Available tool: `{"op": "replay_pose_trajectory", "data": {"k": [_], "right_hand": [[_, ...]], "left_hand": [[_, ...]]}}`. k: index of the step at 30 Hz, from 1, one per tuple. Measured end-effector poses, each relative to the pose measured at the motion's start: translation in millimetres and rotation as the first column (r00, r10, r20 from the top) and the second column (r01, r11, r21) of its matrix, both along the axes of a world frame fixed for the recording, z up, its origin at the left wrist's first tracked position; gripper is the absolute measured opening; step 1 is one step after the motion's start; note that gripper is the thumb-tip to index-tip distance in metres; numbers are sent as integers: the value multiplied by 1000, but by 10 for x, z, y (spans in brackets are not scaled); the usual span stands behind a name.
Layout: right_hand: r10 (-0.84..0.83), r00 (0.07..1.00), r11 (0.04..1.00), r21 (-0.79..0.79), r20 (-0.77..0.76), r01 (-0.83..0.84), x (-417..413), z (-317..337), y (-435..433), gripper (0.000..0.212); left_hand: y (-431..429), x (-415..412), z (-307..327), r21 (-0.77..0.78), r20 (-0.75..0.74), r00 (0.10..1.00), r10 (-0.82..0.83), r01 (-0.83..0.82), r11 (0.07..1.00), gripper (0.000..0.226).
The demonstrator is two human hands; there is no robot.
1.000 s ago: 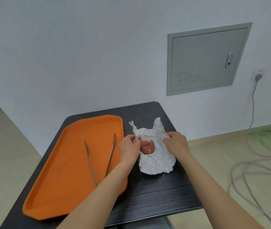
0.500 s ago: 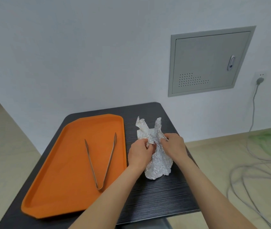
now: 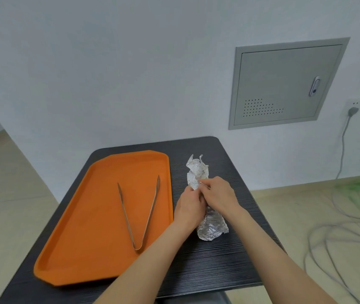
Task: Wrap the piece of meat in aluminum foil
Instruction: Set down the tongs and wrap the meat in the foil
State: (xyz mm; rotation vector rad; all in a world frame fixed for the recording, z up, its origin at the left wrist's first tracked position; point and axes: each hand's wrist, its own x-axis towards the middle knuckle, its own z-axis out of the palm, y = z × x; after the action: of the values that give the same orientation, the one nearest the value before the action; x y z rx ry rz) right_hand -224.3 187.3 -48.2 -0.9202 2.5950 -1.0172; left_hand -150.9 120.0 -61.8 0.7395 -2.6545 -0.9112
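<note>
A crumpled sheet of aluminum foil (image 3: pixel 211 229) lies on the black table (image 3: pixel 218 264), gathered into a long bundle with a twisted end sticking up at the far side. The meat is hidden inside the foil. My left hand (image 3: pixel 188 208) and my right hand (image 3: pixel 219 196) press together on the middle of the bundle, both closed on the foil.
An orange tray (image 3: pixel 82 233) sits left of the foil with metal tongs (image 3: pixel 139 213) lying in it. A grey wall panel (image 3: pixel 284 84) and a plugged-in cable (image 3: pixel 348 132) are at the right; loose cables lie on the floor.
The foil was open with the pink meat showing; my hands have pulled its two sides together over the meat, and the bundle is now narrower and closed.
</note>
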Motion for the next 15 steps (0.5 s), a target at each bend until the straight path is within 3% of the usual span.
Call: {"op": "replay_pose_trajectory", "data": {"k": [6,10,15], "right_hand": [[20,993,1000,-24,113,-18,91,58,2,51],[31,983,999,-49,181,-23,78,58,-20,61],[49,991,999,19,128,-51,24,-40,-30,34]], "left_hand": [[-52,35,7,102,-18,1000,-13,15,995,36],[-94,54,-11,82,3,999,42,-42,996,27],[-119,72,-19,194,-54,991,123,-111,975,17]]}}
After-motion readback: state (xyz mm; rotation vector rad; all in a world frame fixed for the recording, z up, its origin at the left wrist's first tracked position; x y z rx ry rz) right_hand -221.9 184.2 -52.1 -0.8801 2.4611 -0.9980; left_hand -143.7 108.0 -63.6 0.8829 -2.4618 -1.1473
